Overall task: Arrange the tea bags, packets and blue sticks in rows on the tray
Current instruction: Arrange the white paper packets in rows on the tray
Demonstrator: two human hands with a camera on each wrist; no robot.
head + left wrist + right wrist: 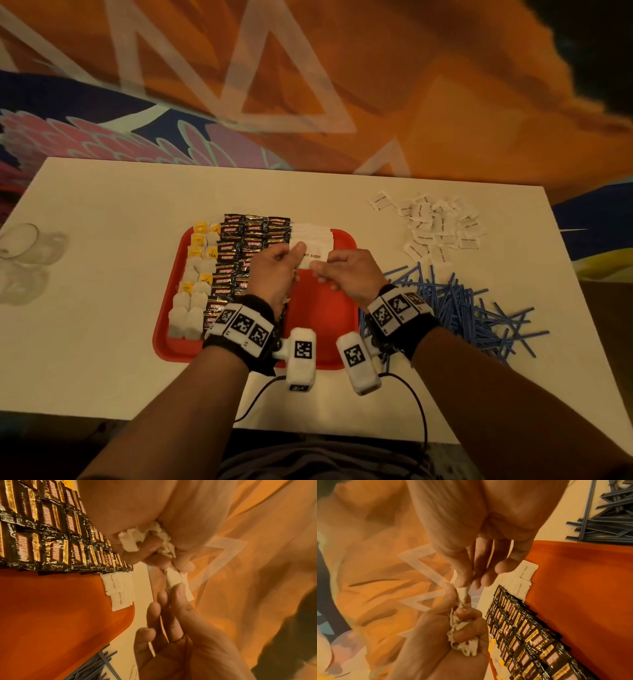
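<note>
A red tray [322,308] holds a column of tea bags [193,294] on its left, rows of black Kopiko packets [239,246] beside them, and a short row of white brown-sugar packets [311,234] at its far right. Above the tray's middle, my left hand [289,257] grips a crumpled bunch of sugar packets [147,540] in its curled fingers. My right hand [323,270] pinches one sugar packet [175,580] at the top of that bunch, thumb against fingertips. The blue sticks [459,305] lie in a loose heap on the table, right of the tray.
A scattered pile of loose sugar packets [435,226] lies at the table's back right. A clear glass [19,240] stands at the far left edge. A black cable [411,394] runs over the table's front edge. The tray's right half shows bare red.
</note>
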